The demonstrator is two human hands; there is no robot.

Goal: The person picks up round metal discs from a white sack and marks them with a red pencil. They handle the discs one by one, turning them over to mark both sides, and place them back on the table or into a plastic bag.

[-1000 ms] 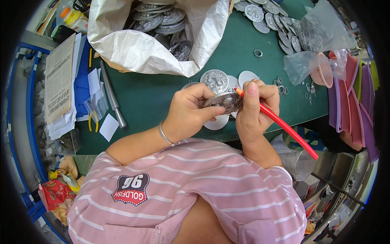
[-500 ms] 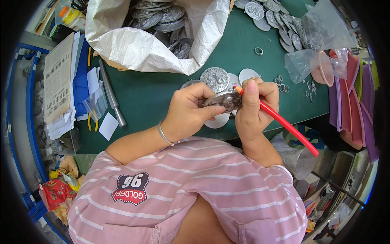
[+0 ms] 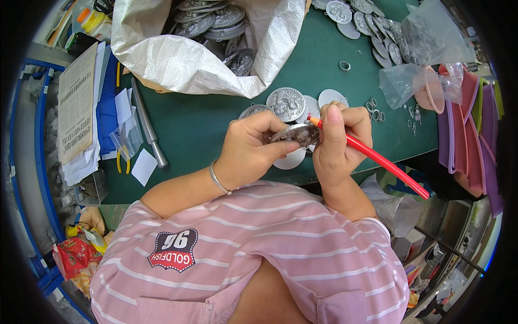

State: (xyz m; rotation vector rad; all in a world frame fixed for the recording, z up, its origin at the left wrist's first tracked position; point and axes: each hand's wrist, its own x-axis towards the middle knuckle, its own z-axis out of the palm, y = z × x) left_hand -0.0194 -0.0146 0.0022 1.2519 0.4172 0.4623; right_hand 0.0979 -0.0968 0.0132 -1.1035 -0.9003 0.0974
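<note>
My left hand (image 3: pixel 252 143) pinches a dark grey metal medallion (image 3: pixel 302 135) by its edge, tilted above the near side of the green table. A red pencil (image 3: pixel 386 166) is gripped in my right hand (image 3: pixel 344 137). Its sharpened tip meets or hovers close over the medallion's upper edge; I cannot tell which. Fingers of my right hand also rest against the medallion's right side. Just beyond lies a silvery round medallion (image 3: pixel 285 105) with a raised relief, beside flat grey discs (image 3: pixel 330 98), partly hidden by my hands.
A white woven sack (image 3: pixel 183 70) of medallions stands at the back. More medallions (image 3: pixel 372 27) are heaped back right, near clear plastic bags (image 3: pixel 431 38). Small metal rings (image 3: pixel 375 110) lie to the right. A tapered metal rod (image 3: pixel 147 121) and papers (image 3: pixel 81 102) are on the left.
The pencil's back end has swung slightly up and right, its tip shifting a little left. My right hand has turned slightly with it; my left hand holds the medallion almost unchanged.
</note>
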